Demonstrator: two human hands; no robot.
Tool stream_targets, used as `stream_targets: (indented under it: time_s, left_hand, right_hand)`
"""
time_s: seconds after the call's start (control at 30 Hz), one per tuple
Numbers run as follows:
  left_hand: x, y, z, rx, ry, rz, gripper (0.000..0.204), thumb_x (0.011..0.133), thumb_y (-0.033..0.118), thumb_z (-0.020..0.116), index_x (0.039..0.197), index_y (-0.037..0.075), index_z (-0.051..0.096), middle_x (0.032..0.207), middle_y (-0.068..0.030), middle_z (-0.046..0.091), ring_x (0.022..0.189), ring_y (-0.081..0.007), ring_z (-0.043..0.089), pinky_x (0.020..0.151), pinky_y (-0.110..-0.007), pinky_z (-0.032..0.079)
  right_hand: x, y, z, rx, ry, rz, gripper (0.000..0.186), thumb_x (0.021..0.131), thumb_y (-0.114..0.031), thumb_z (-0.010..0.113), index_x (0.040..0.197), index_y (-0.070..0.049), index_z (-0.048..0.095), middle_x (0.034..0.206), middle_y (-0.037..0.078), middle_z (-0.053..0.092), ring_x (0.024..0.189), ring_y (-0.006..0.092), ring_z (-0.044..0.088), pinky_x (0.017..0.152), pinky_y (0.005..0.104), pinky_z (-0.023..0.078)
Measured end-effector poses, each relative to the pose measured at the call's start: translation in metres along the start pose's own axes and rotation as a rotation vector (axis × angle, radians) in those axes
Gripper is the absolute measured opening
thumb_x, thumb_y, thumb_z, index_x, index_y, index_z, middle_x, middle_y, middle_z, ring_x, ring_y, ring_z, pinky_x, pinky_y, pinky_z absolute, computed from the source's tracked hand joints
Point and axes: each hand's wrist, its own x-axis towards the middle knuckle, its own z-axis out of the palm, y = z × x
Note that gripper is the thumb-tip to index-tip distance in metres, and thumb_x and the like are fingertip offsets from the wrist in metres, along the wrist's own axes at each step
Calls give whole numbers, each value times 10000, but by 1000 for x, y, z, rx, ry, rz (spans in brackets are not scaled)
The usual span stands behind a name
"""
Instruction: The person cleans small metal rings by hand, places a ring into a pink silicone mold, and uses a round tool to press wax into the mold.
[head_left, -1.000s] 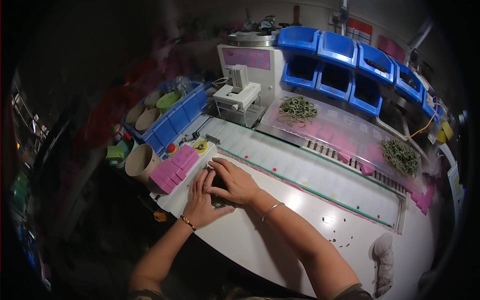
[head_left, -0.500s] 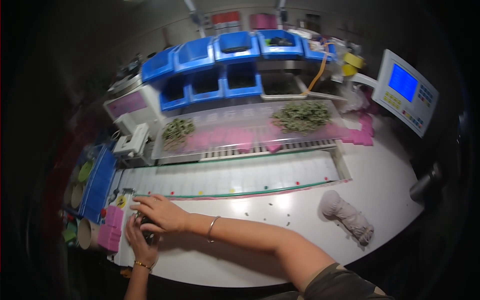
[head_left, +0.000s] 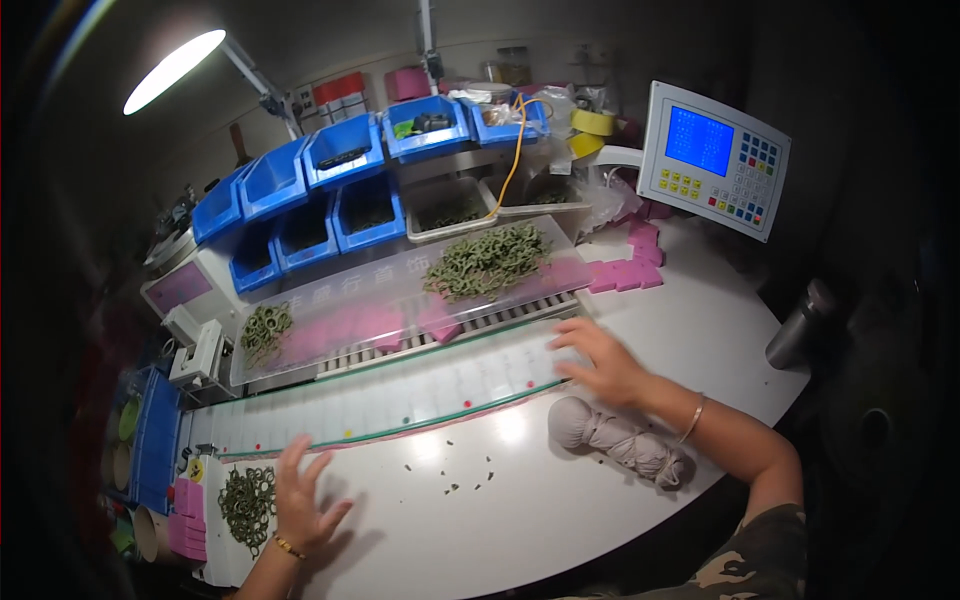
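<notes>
My left hand [head_left: 303,500] is raised over the near left of the white table, with its fingers spread and nothing in them. Beside it lies a heap of small dark green ring-shaped pieces [head_left: 240,505]. On the right, my right hand [head_left: 602,362] hovers above the right end of a long white strip [head_left: 380,412] with a green edge and coloured dots. Its fingers are apart and hold nothing. Just below it rests a grey bundle of tied cloth [head_left: 615,440]. Small dark green bits [head_left: 452,488] are scattered between my hands.
A clear tray [head_left: 365,290] at the back carries two heaps of green pieces [head_left: 488,262]. Behind it stand blue bins [head_left: 343,150]. A control panel [head_left: 715,160] with a blue screen, a dark cylinder [head_left: 802,325] and pink blocks [head_left: 630,268] are on the right. A lamp [head_left: 175,70] shines upper left.
My hands have parted from over the green pieces at the left, uncovering the heap. My right hand has swung far to the right. The view has turned, bringing the lamp in.
</notes>
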Motion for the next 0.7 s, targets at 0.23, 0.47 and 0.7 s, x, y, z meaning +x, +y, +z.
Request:
stream_targets:
  time_s: [0.23,0.47,0.7]
  left_hand:
    - [156,105,101,-258,-111,406,540,891,282,712,1357,71,538,1459,-215,454,1313,-407,471,1092,-464,406]
    - [279,219,202,-371,-138,373,622,922,341,672,1422,49,446,1461,-252,434,1291,-436,477,1101,-480,387]
    - [357,279,290,-224,-64,332,731,887,472,681,1463,102,423,1530,-272,340,1349,-489,393,1146,-540,306]
  right_hand:
    - [-83,155,-84,-258,574,619,192,885,-223,726,1000,-83,661,1104,118,614,1029,270,623,820,362,527]
    - [-83,243,-93,-331,828,785,372,868,-343,745,1130,-108,625,1226,118,600,1138,304,600,938,401,492]
    - [-17,292,-97,-223,913,658,570,871,-469,716,1304,-129,566,1340,179,542,1296,367,462,1087,448,384]
